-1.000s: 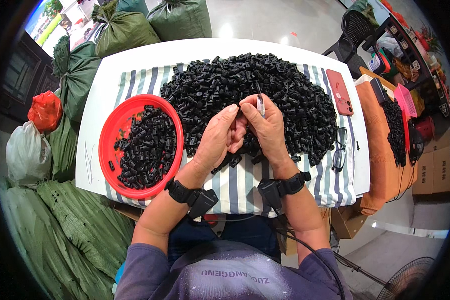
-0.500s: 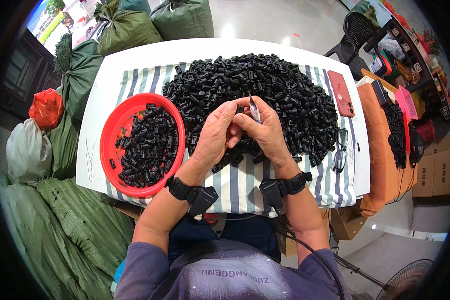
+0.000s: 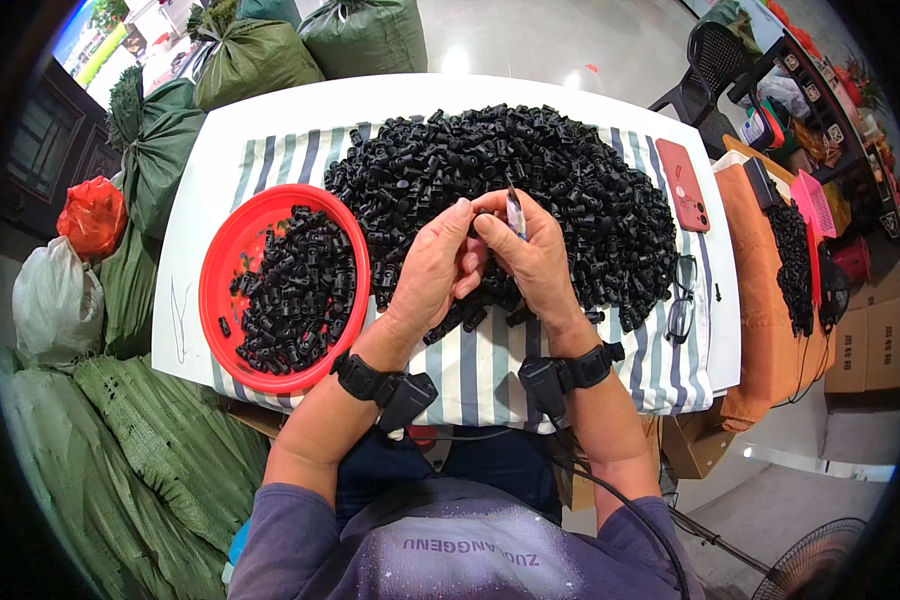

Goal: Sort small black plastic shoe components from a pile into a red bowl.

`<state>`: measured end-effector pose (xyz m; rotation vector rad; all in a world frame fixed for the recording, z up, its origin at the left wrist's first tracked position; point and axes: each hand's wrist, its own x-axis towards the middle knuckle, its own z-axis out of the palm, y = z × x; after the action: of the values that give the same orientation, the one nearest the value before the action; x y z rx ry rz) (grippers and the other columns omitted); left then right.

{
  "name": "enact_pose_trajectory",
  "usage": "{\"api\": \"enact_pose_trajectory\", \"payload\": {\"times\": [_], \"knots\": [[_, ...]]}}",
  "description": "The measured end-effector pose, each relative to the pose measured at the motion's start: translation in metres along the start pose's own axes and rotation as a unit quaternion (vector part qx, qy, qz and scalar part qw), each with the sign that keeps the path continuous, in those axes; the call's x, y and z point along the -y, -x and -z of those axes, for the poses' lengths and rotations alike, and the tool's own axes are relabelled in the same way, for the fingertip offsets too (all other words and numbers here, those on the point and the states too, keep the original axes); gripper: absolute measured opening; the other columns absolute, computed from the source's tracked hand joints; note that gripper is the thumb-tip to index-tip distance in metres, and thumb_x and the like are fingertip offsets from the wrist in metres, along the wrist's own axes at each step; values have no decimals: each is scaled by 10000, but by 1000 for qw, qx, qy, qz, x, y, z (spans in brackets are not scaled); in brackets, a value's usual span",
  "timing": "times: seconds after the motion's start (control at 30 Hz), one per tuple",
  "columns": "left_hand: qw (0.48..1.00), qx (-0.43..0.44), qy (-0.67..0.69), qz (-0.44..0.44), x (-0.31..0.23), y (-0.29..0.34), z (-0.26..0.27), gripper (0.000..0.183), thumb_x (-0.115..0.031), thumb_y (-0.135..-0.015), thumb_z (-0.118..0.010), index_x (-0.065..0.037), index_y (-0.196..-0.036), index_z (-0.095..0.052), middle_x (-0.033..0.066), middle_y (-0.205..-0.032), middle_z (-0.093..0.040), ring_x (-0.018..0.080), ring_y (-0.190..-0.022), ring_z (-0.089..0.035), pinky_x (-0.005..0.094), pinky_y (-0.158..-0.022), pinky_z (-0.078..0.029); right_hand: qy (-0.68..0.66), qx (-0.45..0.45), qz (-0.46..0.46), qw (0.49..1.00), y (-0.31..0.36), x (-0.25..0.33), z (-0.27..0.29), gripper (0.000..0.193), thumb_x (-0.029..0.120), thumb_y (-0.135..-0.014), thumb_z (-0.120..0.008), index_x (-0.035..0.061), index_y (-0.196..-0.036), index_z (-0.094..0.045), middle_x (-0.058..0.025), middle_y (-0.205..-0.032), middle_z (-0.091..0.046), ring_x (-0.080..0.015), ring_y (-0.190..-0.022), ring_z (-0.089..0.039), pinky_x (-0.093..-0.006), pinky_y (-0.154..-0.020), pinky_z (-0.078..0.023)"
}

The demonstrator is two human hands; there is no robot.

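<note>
Fingertips nearly meeting, a person's left hand (image 3: 435, 262) and right hand (image 3: 532, 258) work over a heap of small black parts (image 3: 510, 150) on a striped cloth (image 3: 480, 385). The right grips a slim, pointed tool (image 3: 516, 217); the left's fingers curl inward, whatever they pinch too hidden to tell. More black parts fill a red basin (image 3: 210, 290) at left; a red phone (image 3: 681, 185) lies at right, beyond eyeglasses (image 3: 681, 300).

Workshop-like room, heaped black parts (image 3: 590, 220), bulging green sacks (image 3: 150, 440), cardboard boxes (image 3: 875, 350)
</note>
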<state>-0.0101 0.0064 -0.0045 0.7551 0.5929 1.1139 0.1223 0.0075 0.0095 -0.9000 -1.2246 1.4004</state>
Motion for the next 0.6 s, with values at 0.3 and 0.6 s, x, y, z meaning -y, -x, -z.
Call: {"api": "enact_pose_trajectory", "payload": {"times": [0.3,0.6], "knots": [[998,-66,5,-12,1,-4,-7,263,-322,-978,-421,-104,-844,-479,-28,-618,-447,30,-435,-378,158,-356,-322,-8,-39,75,996,0,-5,-1,77,92,-875,-601,37,-909,-558,37,-764,-547,-17,-694,-502,-164,-620,-418],[999,-3,-49,-2,3,-2,1,239,-301,-980,-415,-115,-842,-471,-28,-613,-443,22,-437,-395,146,-359,-330,-82,33,-20,996,2,-4,7,104,141,-886,-571,73,-939,-513,55,-732,-518,-3,-583,-461,-147,-485,-350]]}}
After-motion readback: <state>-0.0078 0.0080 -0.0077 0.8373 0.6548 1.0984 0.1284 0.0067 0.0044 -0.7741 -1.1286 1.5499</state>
